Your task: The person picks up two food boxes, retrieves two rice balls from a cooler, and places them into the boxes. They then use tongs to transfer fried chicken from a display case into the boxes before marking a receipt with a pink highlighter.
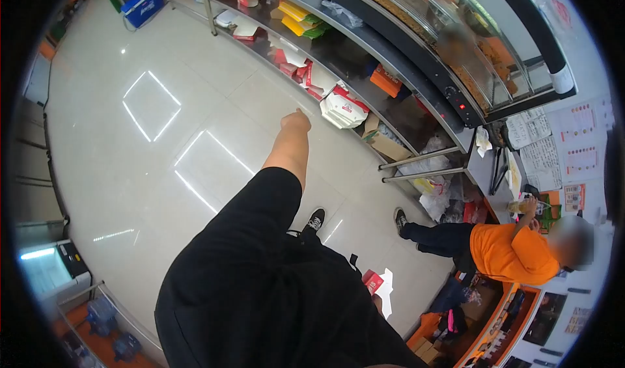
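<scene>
My left hand (296,121) is stretched out in front of me at the end of a black sleeve. Its fingers look curled in, and I see nothing in them. Close to its right, but apart from it, a stack of white and red takeaway boxes (345,106) lies on the lower shelf. Low at my right side, my right hand (378,302) is closed on a red and white paper food box (372,281). A white flap (387,293) sticks out beside the box. My body hides most of the right hand.
A steel shelf unit (338,46) with yellow packs (296,20) and more boxes runs along the front right, under a heated display case (456,49). A person in an orange shirt (511,251) stands at the right. A blue cooler (143,7) sits far left on the tiled floor.
</scene>
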`<state>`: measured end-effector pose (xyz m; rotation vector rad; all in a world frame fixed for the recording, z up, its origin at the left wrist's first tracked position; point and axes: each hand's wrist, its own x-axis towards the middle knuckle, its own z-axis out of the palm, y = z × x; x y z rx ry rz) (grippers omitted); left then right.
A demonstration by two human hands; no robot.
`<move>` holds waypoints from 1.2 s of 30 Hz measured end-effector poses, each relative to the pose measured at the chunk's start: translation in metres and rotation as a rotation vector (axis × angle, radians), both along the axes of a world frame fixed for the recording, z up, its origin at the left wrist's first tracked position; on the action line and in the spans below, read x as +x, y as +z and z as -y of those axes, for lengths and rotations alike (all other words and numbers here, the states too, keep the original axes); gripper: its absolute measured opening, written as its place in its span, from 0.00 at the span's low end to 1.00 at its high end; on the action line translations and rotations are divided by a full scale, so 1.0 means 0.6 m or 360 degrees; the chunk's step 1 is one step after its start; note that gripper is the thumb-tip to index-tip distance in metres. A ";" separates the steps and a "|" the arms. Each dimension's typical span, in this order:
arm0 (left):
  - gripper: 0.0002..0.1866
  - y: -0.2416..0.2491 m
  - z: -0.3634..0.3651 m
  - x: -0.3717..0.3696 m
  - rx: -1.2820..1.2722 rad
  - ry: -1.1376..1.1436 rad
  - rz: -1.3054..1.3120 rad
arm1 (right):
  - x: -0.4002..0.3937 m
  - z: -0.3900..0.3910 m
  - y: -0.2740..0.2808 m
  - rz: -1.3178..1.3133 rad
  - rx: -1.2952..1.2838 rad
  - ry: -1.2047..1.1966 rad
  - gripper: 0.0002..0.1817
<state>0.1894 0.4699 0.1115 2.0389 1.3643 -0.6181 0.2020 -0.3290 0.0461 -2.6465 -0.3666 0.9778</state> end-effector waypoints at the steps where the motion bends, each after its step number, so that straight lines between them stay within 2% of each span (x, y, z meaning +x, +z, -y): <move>1: 0.42 -0.014 -0.008 -0.007 0.0071 0.0001 0.0028 | -0.013 -0.006 0.013 0.0008 0.0056 -0.0054 0.23; 2: 0.41 -0.037 -0.009 -0.012 0.0130 -0.0009 0.0055 | -0.034 -0.020 0.049 0.0029 0.0049 -0.0090 0.23; 4: 0.42 -0.078 -0.020 -0.015 0.0209 -0.0054 0.0132 | -0.066 -0.062 0.109 -0.0056 -0.0262 -0.0237 0.24; 6: 0.41 -0.096 -0.042 -0.011 0.0071 -0.0118 0.0052 | -0.078 -0.051 0.083 -0.0074 -0.0326 -0.0235 0.25; 7: 0.35 -0.174 -0.078 -0.005 0.0032 -0.0324 0.0076 | -0.103 -0.027 0.069 -0.0094 -0.0386 -0.0232 0.26; 8: 0.30 -0.250 -0.109 0.013 0.0149 -0.0911 0.0137 | -0.122 -0.021 0.070 -0.0088 -0.0383 -0.0269 0.27; 9: 0.25 -0.319 -0.136 0.031 0.0466 -0.1571 0.0212 | -0.129 -0.026 0.066 -0.0087 -0.0374 -0.0302 0.28; 10: 0.22 -0.381 -0.158 0.050 0.0856 -0.2075 0.0364 | -0.135 -0.019 0.054 -0.0037 -0.0423 -0.0261 0.30; 11: 0.20 -0.327 -0.135 0.079 0.0526 -0.2119 -0.0060 | -0.143 -0.011 0.037 -0.0020 -0.0474 -0.0181 0.32; 12: 0.23 -0.313 -0.118 0.087 0.0263 -0.1683 -0.0045 | -0.150 -0.007 0.027 -0.0006 -0.0464 -0.0302 0.32; 14: 0.36 -0.278 -0.083 0.097 -0.0116 -0.0705 0.0140 | -0.160 -0.011 0.016 -0.0156 -0.0505 -0.0363 0.35; 15: 0.45 -0.208 -0.042 0.084 -0.0112 -0.0235 0.0170 | -0.177 -0.011 0.010 -0.0136 -0.0486 -0.0404 0.35; 16: 0.45 -0.203 -0.034 0.090 -0.0102 -0.0261 0.0177 | -0.187 -0.004 0.007 -0.0178 -0.0524 -0.0391 0.34; 18: 0.56 -0.183 -0.024 0.093 -0.0323 -0.0115 0.0068 | -0.201 0.020 -0.008 -0.0283 -0.0604 -0.0402 0.33; 19: 0.56 -0.177 -0.005 0.089 -0.0314 -0.0112 0.0061 | -0.203 0.034 -0.008 -0.0291 -0.0597 -0.0398 0.33; 21: 0.46 -0.174 0.035 0.082 -0.0165 -0.0017 0.0339 | -0.183 0.057 -0.011 -0.0152 -0.0717 -0.0545 0.32; 23: 0.35 -0.259 0.042 0.077 -0.0556 0.0100 0.0305 | -0.158 0.055 0.007 0.0036 -0.0602 -0.0626 0.29; 24: 0.29 -0.235 0.103 0.062 -0.0749 0.0138 0.0447 | -0.142 0.052 0.004 0.0149 -0.0558 -0.0649 0.27; 25: 0.28 -0.254 0.155 0.060 -0.0899 0.0229 0.0410 | -0.117 0.047 -0.003 0.0268 -0.0499 -0.0669 0.26; 26: 0.32 -0.269 0.212 0.062 -0.0988 0.0144 0.0394 | -0.099 0.036 -0.004 0.0310 -0.0280 -0.0678 0.25; 27: 0.37 -0.246 0.280 0.060 -0.1078 -0.0027 0.0317 | -0.068 0.022 -0.005 0.0367 -0.0053 -0.0709 0.25; 29: 0.45 -0.233 0.428 0.077 -0.1266 -0.0266 0.0176 | -0.012 -0.024 -0.007 0.0453 -0.0024 -0.0491 0.24; 31: 0.55 -0.173 0.574 0.073 -0.1606 -0.0306 0.0204 | 0.030 -0.082 0.016 0.0493 0.0306 -0.0323 0.24; 32: 0.59 -0.140 0.624 0.067 -0.1804 -0.0297 0.0223 | 0.049 -0.128 0.054 0.0496 0.0292 -0.0192 0.24; 33: 0.59 -0.128 0.642 0.079 -0.1797 -0.0267 0.0221 | 0.059 -0.167 0.092 0.0495 0.0272 -0.0082 0.25; 35: 0.62 -0.112 0.677 0.128 -0.1921 -0.0771 0.0368 | 0.081 -0.206 0.108 0.0725 0.0117 0.0241 0.22; 36: 0.61 -0.091 0.704 0.126 -0.1932 -0.0505 0.0608 | 0.080 -0.201 0.117 0.0896 0.0267 0.0360 0.19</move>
